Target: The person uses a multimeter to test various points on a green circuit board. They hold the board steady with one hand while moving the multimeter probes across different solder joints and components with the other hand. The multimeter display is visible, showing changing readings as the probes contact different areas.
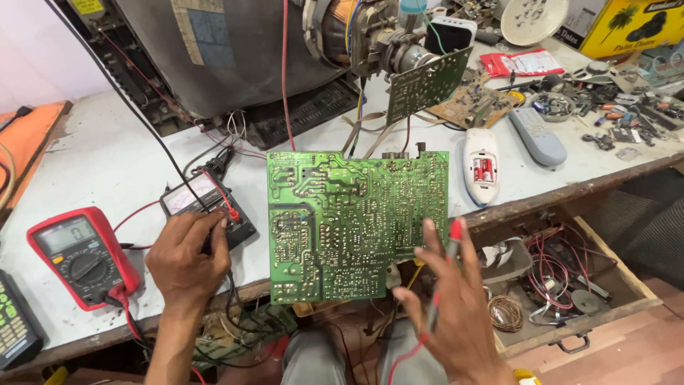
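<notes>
A large green circuit board [358, 222] lies solder side up at the counter's [114, 164] front edge, in the middle of the view. The right hand [456, 306], at five o'clock from the board, pinches a red test probe [447, 264] with the other fingers spread wide. The left hand [187, 258], at nine o'clock, curls over what seems to be a black probe beside the analog meter [203, 203]. A red digital multimeter [84, 255] sits farther out at nine o'clock.

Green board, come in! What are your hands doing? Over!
Left hand holds black probe on analog meter. Right hand holds red probe beside green board. Nothing between probe and board.
</notes>
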